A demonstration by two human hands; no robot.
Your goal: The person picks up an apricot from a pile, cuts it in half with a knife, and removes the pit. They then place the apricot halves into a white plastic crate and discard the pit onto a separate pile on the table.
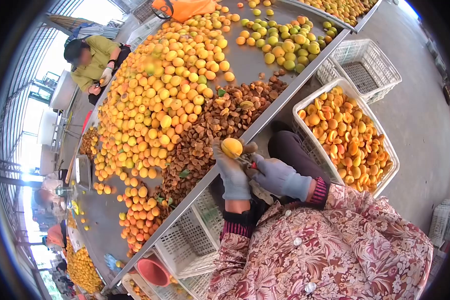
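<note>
my left grip (233, 176) clasps a smooth, rounded yellow fruit (231, 148); my right grip (279, 176) clenches a red-and-metal tool (253, 164). rough brown pieces (202, 140) lie heaped nearby.

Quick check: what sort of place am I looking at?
Probably a fruit-processing workshop: a large metal table heaped with apricot-like fruit, a white crate of halved fruit, and another person beyond the heap.

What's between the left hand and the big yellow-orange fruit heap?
Head view: a band of brown pieces, apparently fruit stones, lies between the left hand and the yellow-orange fruit heap, with a green leaf among them.
</note>
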